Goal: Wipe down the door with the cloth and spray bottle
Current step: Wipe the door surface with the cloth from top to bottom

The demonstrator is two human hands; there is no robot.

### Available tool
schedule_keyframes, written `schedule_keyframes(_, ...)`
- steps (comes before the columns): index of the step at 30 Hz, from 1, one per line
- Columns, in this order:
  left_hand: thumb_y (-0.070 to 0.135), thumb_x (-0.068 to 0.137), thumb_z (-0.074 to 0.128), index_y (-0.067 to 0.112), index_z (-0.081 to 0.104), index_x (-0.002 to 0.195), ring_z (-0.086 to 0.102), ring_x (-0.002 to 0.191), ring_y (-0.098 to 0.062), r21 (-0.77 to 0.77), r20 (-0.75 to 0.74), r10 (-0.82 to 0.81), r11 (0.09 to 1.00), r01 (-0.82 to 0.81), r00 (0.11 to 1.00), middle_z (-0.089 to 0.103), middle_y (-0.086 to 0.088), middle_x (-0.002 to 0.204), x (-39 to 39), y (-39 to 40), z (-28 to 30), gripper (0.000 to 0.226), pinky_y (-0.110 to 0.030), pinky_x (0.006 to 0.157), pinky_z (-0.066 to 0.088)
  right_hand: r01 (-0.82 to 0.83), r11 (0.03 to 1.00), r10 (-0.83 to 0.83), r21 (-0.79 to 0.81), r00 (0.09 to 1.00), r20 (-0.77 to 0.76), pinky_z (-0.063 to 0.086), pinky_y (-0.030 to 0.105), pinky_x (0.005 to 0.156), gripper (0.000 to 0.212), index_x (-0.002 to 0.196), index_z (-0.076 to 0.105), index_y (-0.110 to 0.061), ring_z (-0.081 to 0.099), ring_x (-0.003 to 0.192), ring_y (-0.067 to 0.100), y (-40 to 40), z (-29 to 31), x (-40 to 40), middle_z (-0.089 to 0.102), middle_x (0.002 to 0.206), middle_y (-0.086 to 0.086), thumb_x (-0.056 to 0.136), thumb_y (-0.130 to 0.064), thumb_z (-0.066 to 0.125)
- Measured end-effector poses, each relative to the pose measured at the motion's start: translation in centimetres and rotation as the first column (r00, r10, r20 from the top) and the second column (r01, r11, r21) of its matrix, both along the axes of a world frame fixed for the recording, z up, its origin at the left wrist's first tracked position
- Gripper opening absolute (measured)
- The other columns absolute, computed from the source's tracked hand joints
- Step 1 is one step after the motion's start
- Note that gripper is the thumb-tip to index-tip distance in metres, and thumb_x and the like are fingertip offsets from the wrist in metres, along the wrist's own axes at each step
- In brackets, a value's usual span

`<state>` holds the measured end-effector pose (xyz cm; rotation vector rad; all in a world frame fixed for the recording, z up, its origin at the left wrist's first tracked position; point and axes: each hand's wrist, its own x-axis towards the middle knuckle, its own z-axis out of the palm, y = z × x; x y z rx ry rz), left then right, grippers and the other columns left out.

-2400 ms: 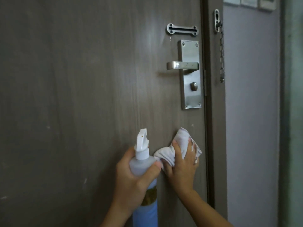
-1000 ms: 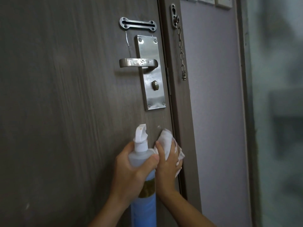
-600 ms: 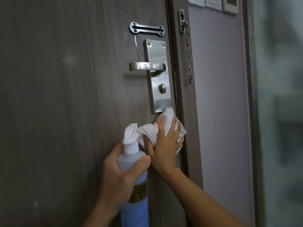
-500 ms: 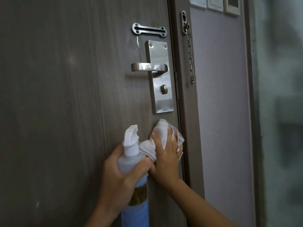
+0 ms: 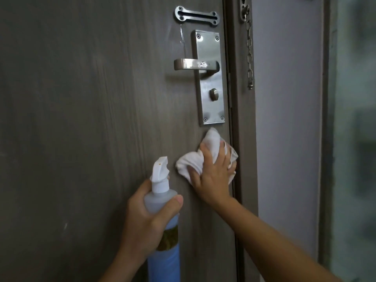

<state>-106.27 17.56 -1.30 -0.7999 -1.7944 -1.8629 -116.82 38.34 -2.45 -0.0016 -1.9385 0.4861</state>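
Observation:
A dark wood-grain door (image 5: 91, 119) fills the left of the head view. My right hand (image 5: 211, 176) presses a crumpled white cloth (image 5: 205, 153) flat against the door, just below the steel lock plate (image 5: 210, 82) and close to the door's right edge. My left hand (image 5: 148, 222) grips an upright spray bottle (image 5: 162, 200) with a white nozzle, a clear top and a blue lower part, held a little left of the cloth. The nozzle points toward the door.
A steel lever handle (image 5: 195, 65) juts left from the lock plate, with a chain-slot bar (image 5: 196, 16) above it. A security chain (image 5: 249, 55) hangs on the door frame (image 5: 242, 139). A pale wall (image 5: 286, 139) lies to the right.
My right hand slid the cloth up and down on the door under the lock plate and now sits slightly apart from the bottle. The left hand kept holding the bottle.

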Motion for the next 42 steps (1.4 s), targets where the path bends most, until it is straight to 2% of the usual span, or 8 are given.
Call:
schedule_keyframes(6, 0.046, 0.061, 0.082, 0.032, 0.074, 0.103, 0.075, 0.08, -0.037, 0.015, 0.014, 0.042, 0.999, -0.042, 0.999, 0.076, -0.013, 0.087, -0.5, -1.3, -0.2, 0.044, -0.063, 0.077, 0.06, -0.018, 0.993, 0.008, -0.12, 0.996, -0.084, 0.012, 0.073, 0.116, 0.074, 0.159, 0.022, -0.037, -0.004, 0.158, 0.038, -2.3, 3.0, -0.1, 0.001, 0.173, 0.017, 0.095, -0.071, 0.038)
schedule_keyframes(12, 0.044, 0.06, 0.082, 0.033, 0.075, 0.104, 0.074, 0.078, -0.038, 0.049, 0.027, 0.04, 0.998, -0.041, 0.999, 0.075, -0.014, 0.085, -0.4, -2.0, -0.7, 0.046, -0.063, 0.075, 0.061, 0.0, 0.996, 0.012, 0.095, 0.993, -0.118, 0.017, 0.069, 0.117, 0.084, 0.161, 0.02, -0.045, 0.004, 0.159, 0.042, -0.5, -0.8, -0.5, 0.012, 0.172, 0.021, 0.089, -0.072, 0.053)
schedule_keyframes(15, 0.043, 0.06, 0.084, 0.029, 0.074, 0.114, 0.075, 0.083, -0.036, 0.065, 0.049, 0.038, 0.997, -0.041, 0.998, 0.077, -0.01, 0.091, -0.2, -2.5, -1.6, 0.057, -0.064, 0.083, 0.06, -0.004, 0.979, 0.035, 0.204, 0.989, -0.146, 0.018, 0.068, 0.118, 0.088, 0.163, 0.018, -0.047, 0.009, 0.158, 0.046, 0.4, -4.9, -0.5, 0.013, 0.172, 0.022, 0.088, -0.073, 0.057)
schedule_keyframes(21, 0.045, 0.059, 0.085, 0.033, 0.074, 0.119, 0.076, 0.09, -0.035, 0.065, 0.057, 0.085, 0.994, -0.088, 0.995, 0.078, -0.009, 0.097, 0.3, -4.5, -3.8, 0.062, -0.065, 0.091, 0.056, 0.039, 0.92, 0.0, 0.389, 0.995, -0.099, 0.022, 0.073, 0.113, 0.084, 0.164, 0.02, -0.041, 0.003, 0.159, 0.042, 2.1, -9.8, -0.6, -0.001, 0.174, 0.015, 0.094, -0.082, 0.042)
schedule_keyframes(27, 0.042, 0.061, 0.085, 0.025, 0.073, 0.118, 0.075, 0.091, -0.036, 0.095, 0.067, 0.134, 0.986, -0.14, 0.989, 0.077, -0.008, 0.096, 1.2, -6.9, -4.0, 0.061, -0.067, 0.089, 0.056, -0.006, 0.938, 0.022, 0.347, 0.999, -0.044, 0.018, 0.079, 0.11, 0.073, 0.159, 0.032, -0.036, -0.009, 0.16, 0.035, 0.0, -5.7, -0.3, 0.005, 0.173, 0.017, 0.096, -0.074, 0.038)
schedule_keyframes(35, 0.04, 0.062, 0.084, 0.031, 0.075, 0.107, 0.072, 0.082, -0.04, 0.133, 0.042, 0.199, 0.97, -0.203, 0.979, 0.074, -0.01, 0.087, 1.5, -9.4, -2.0, 0.047, -0.064, 0.076, 0.06, -0.027, 0.941, 0.081, 0.337, 0.985, -0.149, 0.013, 0.074, 0.115, 0.07, 0.157, 0.038, -0.036, 0.007, 0.158, 0.043, -9.0, 7.4, -0.4, 0.008, 0.173, 0.018, 0.094, -0.067, 0.049)
schedule_keyframes(39, 0.04, 0.06, 0.085, 0.024, 0.073, 0.116, 0.074, 0.085, -0.035, 0.151, 0.043, 0.224, 0.962, -0.228, 0.974, 0.075, -0.008, 0.091, 1.2, -10.7, -2.2, 0.06, -0.061, 0.08, 0.061, 0.025, 0.968, 0.035, 0.249, 0.972, -0.232, 0.013, 0.069, 0.117, 0.068, 0.155, 0.04, -0.036, 0.013, 0.157, 0.045, -11.2, 8.3, -0.6, 0.014, 0.172, 0.018, 0.095, -0.067, 0.046)
schedule_keyframes(42, 0.041, 0.061, 0.084, 0.026, 0.073, 0.114, 0.074, 0.082, -0.033, 0.15, 0.033, 0.284, 0.946, -0.286, 0.958, 0.075, -0.008, 0.091, 1.8, -12.2, -2.9, 0.056, -0.056, 0.077, 0.063, 0.02, 0.969, 0.038, 0.245, 0.972, -0.23, 0.014, 0.071, 0.116, 0.07, 0.157, 0.035, -0.036, 0.013, 0.157, 0.046, -10.8, 7.6, -0.7, 0.012, 0.173, 0.018, 0.094, -0.064, 0.046)
